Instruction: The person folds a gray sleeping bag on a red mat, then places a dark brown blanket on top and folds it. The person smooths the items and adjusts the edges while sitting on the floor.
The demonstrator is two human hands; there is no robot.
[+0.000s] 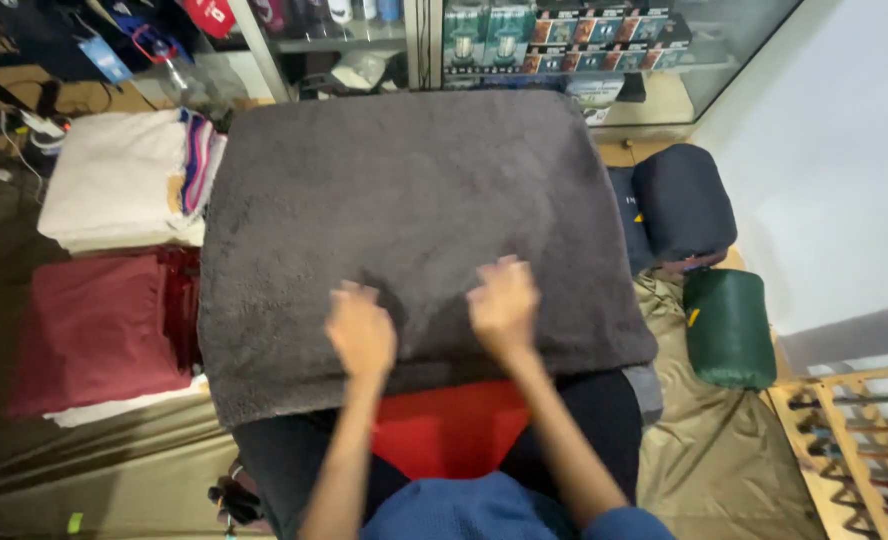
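Observation:
A large dark grey fleece blanket (404,200), folded into a thick rectangle, lies spread in front of me and over my lap. My left hand (361,330) rests palm down on its near part, fingers spread. Just to the right, my right hand (504,303) also presses flat on the blanket with fingers apart. Neither hand holds anything. Both look slightly blurred. Under the blanket's near edge a red cloth (451,430) shows between my dark-trousered legs.
Left of the blanket lie a folded cream textile stack (114,180) with a striped one and a folded maroon cloth (94,330). At right sit a navy rolled bag (682,205) and a green one (729,328). Glass shelves (524,40) stand behind; a wooden rack (854,450) is at lower right.

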